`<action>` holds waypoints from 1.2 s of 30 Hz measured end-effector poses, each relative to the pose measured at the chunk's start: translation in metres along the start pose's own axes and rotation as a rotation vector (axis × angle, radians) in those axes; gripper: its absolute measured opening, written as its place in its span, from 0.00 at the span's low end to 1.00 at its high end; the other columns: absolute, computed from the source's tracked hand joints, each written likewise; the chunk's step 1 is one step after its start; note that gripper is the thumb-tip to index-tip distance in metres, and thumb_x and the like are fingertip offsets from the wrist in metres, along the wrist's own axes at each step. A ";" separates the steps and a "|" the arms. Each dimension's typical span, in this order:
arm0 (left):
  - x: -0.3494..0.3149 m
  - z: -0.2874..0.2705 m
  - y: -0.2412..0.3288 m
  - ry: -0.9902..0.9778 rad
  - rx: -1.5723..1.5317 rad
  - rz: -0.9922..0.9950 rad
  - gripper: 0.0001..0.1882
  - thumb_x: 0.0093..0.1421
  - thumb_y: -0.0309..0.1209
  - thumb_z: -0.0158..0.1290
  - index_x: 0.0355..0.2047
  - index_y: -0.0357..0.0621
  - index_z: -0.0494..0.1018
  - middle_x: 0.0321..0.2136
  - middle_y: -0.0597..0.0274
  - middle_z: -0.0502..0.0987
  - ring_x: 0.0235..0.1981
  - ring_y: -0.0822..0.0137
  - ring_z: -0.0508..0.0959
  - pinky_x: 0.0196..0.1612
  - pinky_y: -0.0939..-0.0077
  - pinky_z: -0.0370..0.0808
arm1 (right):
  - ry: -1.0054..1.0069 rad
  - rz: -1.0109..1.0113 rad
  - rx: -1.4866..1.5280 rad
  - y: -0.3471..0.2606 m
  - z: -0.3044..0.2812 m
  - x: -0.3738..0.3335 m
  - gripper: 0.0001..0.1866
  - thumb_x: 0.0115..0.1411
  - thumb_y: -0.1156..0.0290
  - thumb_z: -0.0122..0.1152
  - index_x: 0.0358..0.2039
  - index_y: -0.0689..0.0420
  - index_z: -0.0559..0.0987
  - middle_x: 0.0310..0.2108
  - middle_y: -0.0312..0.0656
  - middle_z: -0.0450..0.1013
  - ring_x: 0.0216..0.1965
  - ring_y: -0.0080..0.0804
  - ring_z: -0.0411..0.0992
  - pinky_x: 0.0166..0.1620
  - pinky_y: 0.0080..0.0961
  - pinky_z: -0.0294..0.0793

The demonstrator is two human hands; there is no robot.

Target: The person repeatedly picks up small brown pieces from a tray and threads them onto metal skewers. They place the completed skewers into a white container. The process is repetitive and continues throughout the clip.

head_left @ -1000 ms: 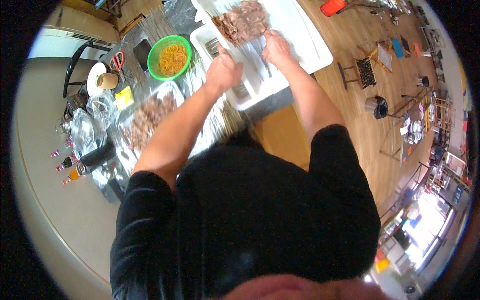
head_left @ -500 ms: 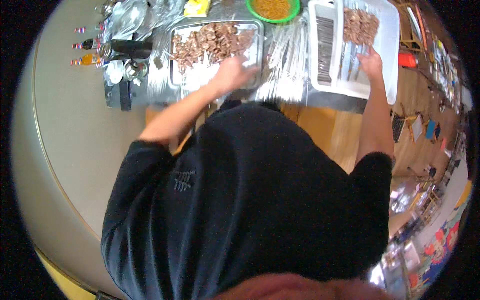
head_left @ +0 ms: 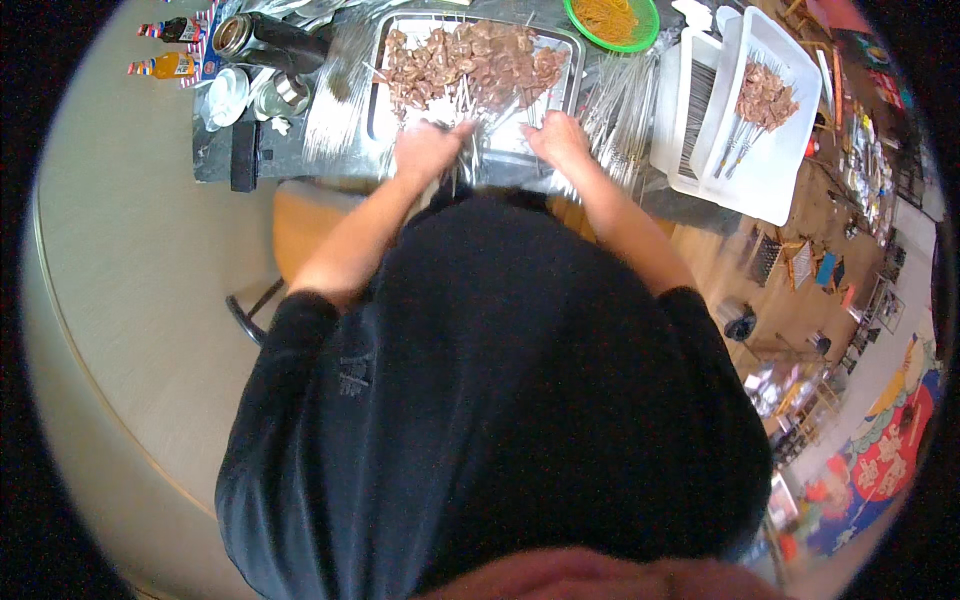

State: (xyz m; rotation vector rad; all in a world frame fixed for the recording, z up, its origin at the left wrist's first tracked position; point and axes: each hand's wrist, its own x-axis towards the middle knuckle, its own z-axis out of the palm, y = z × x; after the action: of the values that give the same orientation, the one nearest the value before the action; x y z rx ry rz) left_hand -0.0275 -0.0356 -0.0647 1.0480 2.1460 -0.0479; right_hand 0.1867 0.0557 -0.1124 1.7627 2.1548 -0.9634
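"Where are the hands?"
"Both at the near side of the shallow tray (head_left: 577, 65). The left hand (head_left: 428, 150) has its fingers curled in, thumb pointing right toward some thin sticks (head_left: 462, 103)."
"Does it grip them?"
"I can't tell; that spot is blurred."
"And the right hand (head_left: 560, 140)?"
"It's by the tray's near right part, thumb and forefinger toward the left. Whether they pinch anything, I can't tell."
"Where's the meat?"
"The brown meat pieces (head_left: 470, 60) lie heaped across the tray, beyond both hands."
"What's to the right?"
"Loose skewers (head_left: 620, 115), then a narrow white bin (head_left: 661, 112) of dark rods (head_left: 697, 105), then a wider white bin (head_left: 770, 192) with more skewered meat (head_left: 766, 97). A green basket (head_left: 652, 30) of yellow strands (head_left: 607, 18) stands on the far side of the loose skewers."
"And left?"
"A dark flask (head_left: 275, 43), a bottle of orange drink (head_left: 175, 66) at the far left, and a black box (head_left: 244, 157) nearer."
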 end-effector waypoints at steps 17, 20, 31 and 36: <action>0.012 0.021 -0.030 0.253 -0.112 0.278 0.16 0.61 0.30 0.48 0.42 0.26 0.67 0.28 0.30 0.79 0.33 0.32 0.80 0.39 0.43 0.77 | -0.135 -0.059 0.920 -0.044 0.013 -0.027 0.09 0.61 0.69 0.65 0.29 0.63 0.81 0.23 0.43 0.77 0.19 0.24 0.73 0.23 0.28 0.74; 0.008 0.022 -0.038 0.354 -0.191 0.401 0.12 0.62 0.30 0.51 0.39 0.29 0.70 0.26 0.33 0.79 0.27 0.37 0.81 0.32 0.48 0.78 | -0.257 -0.019 1.106 -0.054 0.024 -0.019 0.07 0.62 0.73 0.64 0.33 0.64 0.82 0.25 0.39 0.78 0.19 0.24 0.72 0.22 0.23 0.74; 0.054 0.005 -0.043 -0.901 -1.247 -0.126 0.26 0.71 0.56 0.44 0.43 0.45 0.76 0.13 0.66 0.71 0.20 0.64 0.78 0.27 0.69 0.75 | -0.423 0.139 1.139 -0.048 0.018 -0.018 0.07 0.60 0.74 0.65 0.38 0.61 0.82 0.29 0.40 0.81 0.24 0.22 0.74 0.26 0.20 0.75; 0.051 0.021 -0.034 -0.769 -1.268 -0.168 0.23 0.69 0.54 0.50 0.45 0.47 0.76 0.23 0.66 0.77 0.16 0.72 0.69 0.23 0.74 0.68 | -0.540 0.228 1.197 -0.034 0.019 -0.008 0.07 0.62 0.73 0.65 0.39 0.62 0.81 0.29 0.39 0.80 0.24 0.21 0.74 0.27 0.19 0.76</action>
State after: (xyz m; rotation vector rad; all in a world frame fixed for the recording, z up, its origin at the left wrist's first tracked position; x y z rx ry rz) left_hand -0.0590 -0.0311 -0.1209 0.0370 1.1316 0.6391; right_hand 0.1527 0.0356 -0.1105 1.6665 0.9789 -2.5703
